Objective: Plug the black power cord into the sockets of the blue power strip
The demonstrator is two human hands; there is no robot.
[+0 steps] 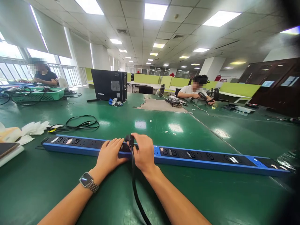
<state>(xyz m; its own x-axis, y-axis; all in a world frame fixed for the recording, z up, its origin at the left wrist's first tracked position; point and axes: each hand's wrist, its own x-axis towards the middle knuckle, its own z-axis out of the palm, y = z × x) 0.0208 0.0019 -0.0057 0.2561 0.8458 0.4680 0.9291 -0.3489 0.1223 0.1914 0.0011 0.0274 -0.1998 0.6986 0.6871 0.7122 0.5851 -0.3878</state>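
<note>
A long blue power strip [199,162] with a black socket face lies across the green table in front of me. My left hand [111,154] grips the strip left of its middle, fingers over the top and thumb along the near side. Between the fingers of my right hand [144,151] is a black power plug [129,139], held over the strip's sockets. Whether its pins sit in a socket is hidden. From the plug a thick black cord [134,181] runs down toward me and out of view at the bottom.
A coiled black cable [82,122] lies behind the strip, with crumpled tissues [35,128] at left. Farther back stand a black computer case [109,85] and a green basket [38,94] of cables. One person [195,89] works at the far right, another [44,75] at the far left.
</note>
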